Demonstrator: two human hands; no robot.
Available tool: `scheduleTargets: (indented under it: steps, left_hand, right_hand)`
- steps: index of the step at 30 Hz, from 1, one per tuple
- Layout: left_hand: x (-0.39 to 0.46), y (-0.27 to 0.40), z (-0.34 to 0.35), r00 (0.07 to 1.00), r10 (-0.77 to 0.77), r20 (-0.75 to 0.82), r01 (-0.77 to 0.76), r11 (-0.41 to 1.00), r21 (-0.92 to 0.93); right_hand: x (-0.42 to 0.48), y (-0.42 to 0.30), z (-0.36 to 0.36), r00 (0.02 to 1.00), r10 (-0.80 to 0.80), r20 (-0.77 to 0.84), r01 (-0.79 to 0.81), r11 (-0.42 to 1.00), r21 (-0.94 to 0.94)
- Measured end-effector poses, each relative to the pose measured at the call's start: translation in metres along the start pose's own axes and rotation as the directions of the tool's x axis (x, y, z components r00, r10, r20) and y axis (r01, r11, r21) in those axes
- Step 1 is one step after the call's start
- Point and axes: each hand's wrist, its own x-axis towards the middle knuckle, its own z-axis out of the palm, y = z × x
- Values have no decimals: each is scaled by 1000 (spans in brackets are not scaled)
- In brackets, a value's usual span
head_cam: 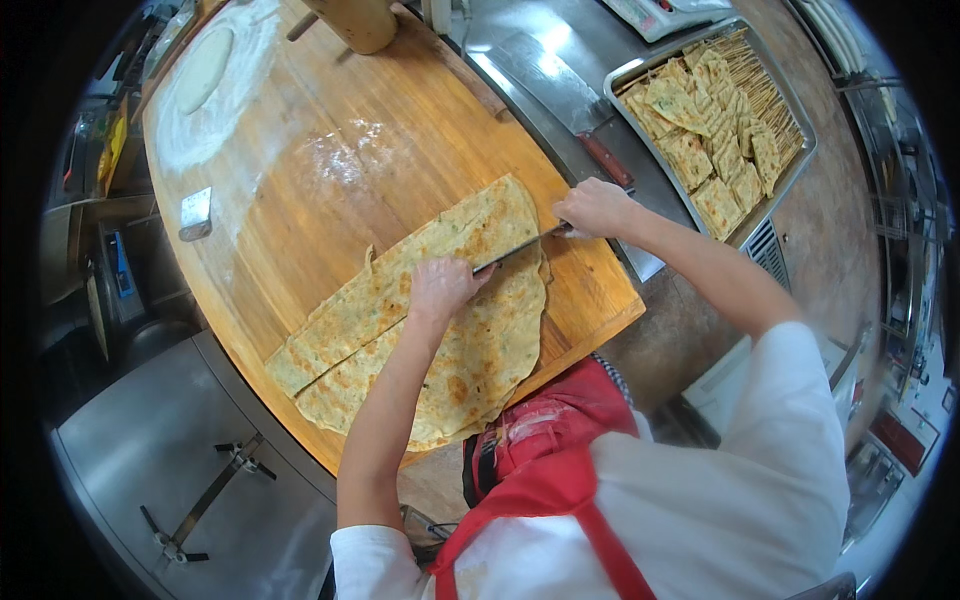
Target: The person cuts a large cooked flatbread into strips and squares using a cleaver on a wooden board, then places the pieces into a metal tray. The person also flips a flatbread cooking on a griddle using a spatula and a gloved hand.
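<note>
A large browned flatbread [465,360] with green flecks lies flat on the wooden board [420,142]. One long cut runs across it, leaving a strip on the far side, where another line is visible near the edge. My right hand [596,208] grips the handle of a knife [517,247], whose blade lies along the cut line over the flatbread. At the blade's other end, my left hand [444,286] is closed over the blade and presses down on the bread. The blade's tip is hidden under its fingers.
Flour and a pale dough piece [204,71] lie at the far left, near a metal dough scraper [196,214]. Right of the board, a cleaver [604,157] rests on the steel counter beside a metal tray [802,161] of cut flatbread. A container [352,26] stands at the back.
</note>
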Motion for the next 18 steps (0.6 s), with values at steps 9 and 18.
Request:
scheduleTargets:
  steps: [9, 18]
  left_hand:
    - [-43, 1, 1, 963, -50, -263, 5, 985, -170]
    - [-269, -186, 77, 295, -814, -500, 650, 554, -520]
  right_hand:
    - [0, -21, 11, 999, -41, -17, 40, 998, -47]
    - [105, -178, 11, 985, -127, -117, 138, 986, 89]
